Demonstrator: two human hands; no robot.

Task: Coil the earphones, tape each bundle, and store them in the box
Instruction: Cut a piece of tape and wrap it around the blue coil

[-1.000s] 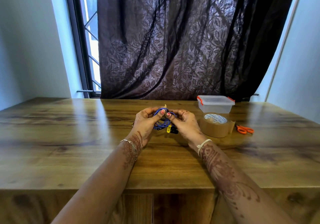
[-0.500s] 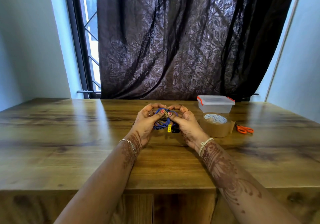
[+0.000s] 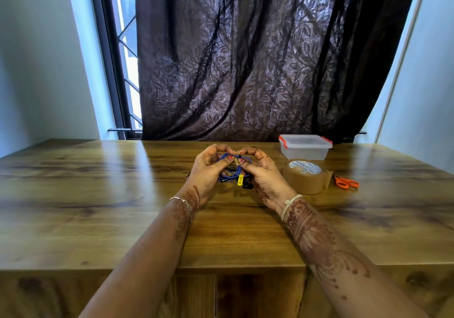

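Together, both hands [image 3: 208,170] pinch glossy blue coiled earphones [image 3: 229,174], perhaps taped.

Daylight enters through the window [image 3: 125,55] at the far left, a bright, slightly blown-out strip beside the dark curtain [image 3: 258,60]. The curtain blocks most of the light and glows faintly where it passes through the weave. The room is moderately bright, with a cool cast on the walls. The glossy wooden surface [image 3: 98,195] carries a broad pale glare on its left half. The clear box [image 3: 304,149] catches a dull highlight. Focus is sharp at the centre; the wide lens tilts the window frame and wall edges outward.
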